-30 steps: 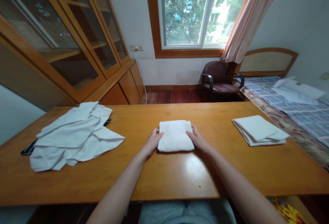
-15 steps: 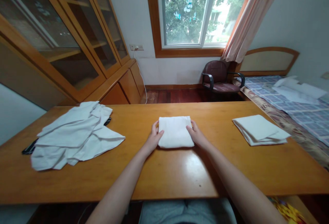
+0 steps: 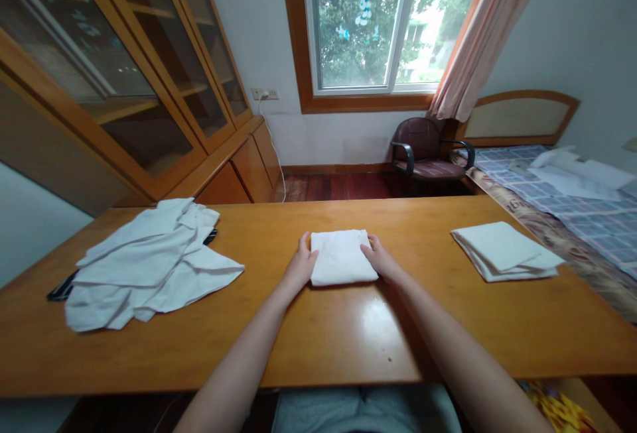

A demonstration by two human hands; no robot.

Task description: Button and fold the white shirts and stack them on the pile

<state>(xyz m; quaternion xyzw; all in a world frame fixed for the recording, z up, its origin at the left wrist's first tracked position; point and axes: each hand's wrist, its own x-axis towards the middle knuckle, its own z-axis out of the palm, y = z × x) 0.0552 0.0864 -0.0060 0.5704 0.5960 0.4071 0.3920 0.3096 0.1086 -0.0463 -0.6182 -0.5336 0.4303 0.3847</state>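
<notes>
A folded white cloth (image 3: pixel 342 257) lies flat in the middle of the wooden table (image 3: pixel 318 333). My left hand (image 3: pixel 301 265) grips its left edge, thumb on top and fingers curled at the side. On the opposite edge my right hand (image 3: pixel 379 259) holds it the same way. Both forearms reach in from the near edge of the table.
A loose heap of white cloths (image 3: pixel 149 264) lies at the table's left, over a dark flat object (image 3: pixel 62 287). A stack of folded white cloths (image 3: pixel 505 250) sits at the right. Beyond stand a glass-door cabinet (image 3: pixel 119 75), a chair (image 3: pixel 423 151) and a bed (image 3: pixel 572 207).
Both hands have drawn closer together on the folded cloth, which now looks narrower and shorter. The cloth has shifted slightly away from me.
</notes>
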